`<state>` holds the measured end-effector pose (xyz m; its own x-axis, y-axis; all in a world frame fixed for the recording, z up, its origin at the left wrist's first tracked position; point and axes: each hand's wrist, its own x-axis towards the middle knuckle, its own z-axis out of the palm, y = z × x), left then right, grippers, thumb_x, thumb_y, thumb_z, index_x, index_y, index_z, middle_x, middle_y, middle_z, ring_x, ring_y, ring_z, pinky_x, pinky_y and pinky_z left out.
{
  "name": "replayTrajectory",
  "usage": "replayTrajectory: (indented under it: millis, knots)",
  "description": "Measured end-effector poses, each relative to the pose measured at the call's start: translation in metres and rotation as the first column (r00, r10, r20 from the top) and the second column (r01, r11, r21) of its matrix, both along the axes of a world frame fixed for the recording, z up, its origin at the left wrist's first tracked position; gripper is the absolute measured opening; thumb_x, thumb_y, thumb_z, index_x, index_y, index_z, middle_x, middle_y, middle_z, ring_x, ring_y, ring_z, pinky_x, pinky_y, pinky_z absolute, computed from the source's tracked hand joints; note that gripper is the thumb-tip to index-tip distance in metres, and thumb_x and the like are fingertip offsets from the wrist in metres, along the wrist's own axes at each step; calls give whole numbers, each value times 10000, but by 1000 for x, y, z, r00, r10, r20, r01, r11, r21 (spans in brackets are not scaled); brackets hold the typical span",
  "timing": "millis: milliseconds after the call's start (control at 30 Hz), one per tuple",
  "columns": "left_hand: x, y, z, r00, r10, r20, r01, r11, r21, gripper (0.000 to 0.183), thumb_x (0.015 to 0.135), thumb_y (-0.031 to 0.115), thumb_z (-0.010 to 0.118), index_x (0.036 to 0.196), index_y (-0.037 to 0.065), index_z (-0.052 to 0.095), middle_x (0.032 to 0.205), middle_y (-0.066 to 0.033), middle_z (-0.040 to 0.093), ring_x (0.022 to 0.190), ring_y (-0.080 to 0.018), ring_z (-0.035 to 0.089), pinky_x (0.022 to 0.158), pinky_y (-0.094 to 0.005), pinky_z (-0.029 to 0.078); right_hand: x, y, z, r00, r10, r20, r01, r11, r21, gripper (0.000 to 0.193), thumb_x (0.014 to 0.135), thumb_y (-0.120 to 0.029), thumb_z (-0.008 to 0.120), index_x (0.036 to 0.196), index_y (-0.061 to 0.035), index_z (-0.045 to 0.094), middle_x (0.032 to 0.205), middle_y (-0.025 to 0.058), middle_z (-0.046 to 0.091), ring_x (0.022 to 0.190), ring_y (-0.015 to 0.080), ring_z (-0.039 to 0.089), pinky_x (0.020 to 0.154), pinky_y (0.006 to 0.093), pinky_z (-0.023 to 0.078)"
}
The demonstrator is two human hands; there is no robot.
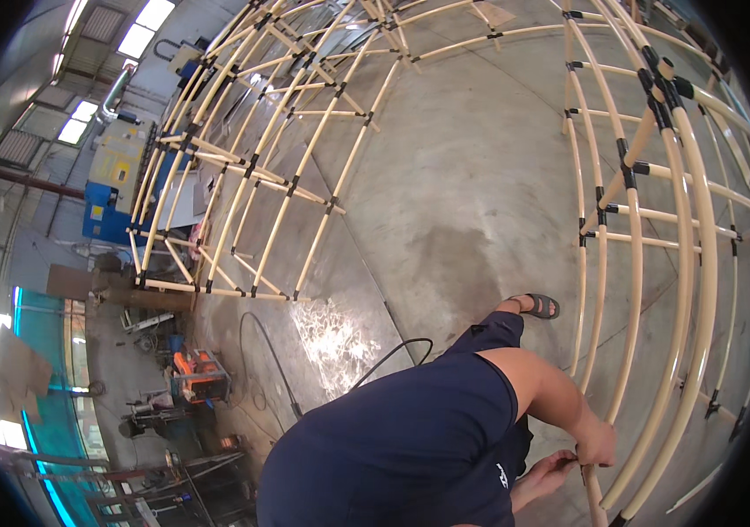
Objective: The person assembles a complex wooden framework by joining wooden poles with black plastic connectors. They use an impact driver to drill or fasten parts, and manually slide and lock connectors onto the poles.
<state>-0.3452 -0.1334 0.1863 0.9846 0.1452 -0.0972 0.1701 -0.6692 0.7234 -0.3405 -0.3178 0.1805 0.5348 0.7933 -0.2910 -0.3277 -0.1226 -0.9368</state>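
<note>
My left hand point(599, 444) is closed around a beige pipe point(594, 499) of the rack frame at the lower right. Just beside it, my right hand point(548, 475) has its palm up and its fingertips drawn together at the same pipe, near a dark joint partly covered by the hands. Whatever those fingertips pinch is too small to make out. The rack frame point(680, 211) of beige pipes and black joints rises along the right side. My navy-clad torso fills the lower middle, and one sandalled foot stands on the concrete.
A second large pipe frame point(294, 186) stands at the upper left. Behind it is a blue and yellow machine point(120, 180). An orange machine in a metal frame point(201, 376) sits at the lower left. A black cable point(268, 347) lies on the floor near bright glare.
</note>
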Motion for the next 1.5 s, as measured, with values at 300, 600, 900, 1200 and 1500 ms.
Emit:
replayTrajectory:
  millis: [300,600,900,1200,1500]
  knots:
    - [-32,41,20,967,-252,-37,236,943,-233,508,804,320,777,1268,129,699,1157,-159,722,1096,-320,667,974,-446,509,-8,22,-80,633,-544,-551,588,801,-114,213,1019,-71,573,1216,-4,622,1100,83,659,1029,159,624,901,282,510]
    - [-3,50,40,937,-349,29,327,843,-426,486,794,297,824,1173,53,644,1036,-141,706,974,-283,689,827,-376,539,-35,62,12,351,-868,-350,867,443,-228,149,984,-76,630,1050,57,622,867,104,674,738,180,650,651,314,533]
    - [-21,56,68,879,-450,-160,414,885,-215,593,888,292,737,1410,78,556,1377,-199,585,1296,-371,535,1089,-470,417,-58,70,-10,393,-874,-286,863,458,-212,164,985,-83,647,1081,50,649,935,82,683,814,141,638,699,292,543]
    - [-22,70,1,869,-477,-128,442,867,-232,702,912,294,727,1479,51,390,1251,-192,613,1199,-333,586,1024,-471,463,-60,82,-26,345,-922,-177,895,380,-234,128,986,-87,632,1036,26,664,855,69,679,757,152,643,680,313,538]
    - [-21,60,49,857,-509,-73,508,861,-40,537,876,220,750,1330,28,537,1246,-202,635,1178,-343,630,996,-464,494,-50,84,-24,284,-931,-229,933,324,-158,128,981,-73,661,1046,36,645,800,59,666,671,148,607,604,304,508]
